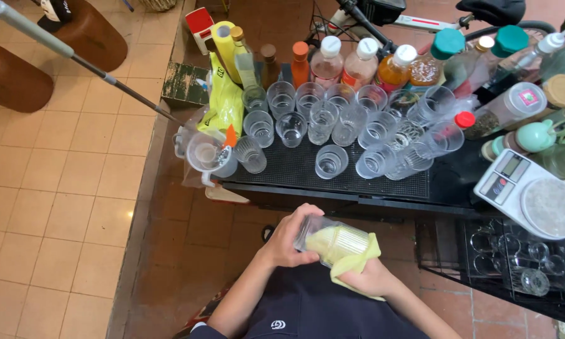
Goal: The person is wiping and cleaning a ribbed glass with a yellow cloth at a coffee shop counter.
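Observation:
My left hand [290, 237] grips a clear ribbed drinking glass [331, 238] by its base, holding it on its side in front of my body. A yellow cloth [356, 262] is stuffed inside the glass and spills out of its mouth. My right hand [371, 279] clasps that cloth at the glass's open end, lower right of the glass. Both hands are below the front edge of a black counter mat [295, 169].
Several clear glasses [323, 122] stand on the black mat. Behind them stands a row of capped bottles [327, 63]. A white kitchen scale [536, 194] sits at right above a wire rack of glasses [514, 257]. A plastic measuring jug [207, 156] and yellow packaging [227, 94] are at left.

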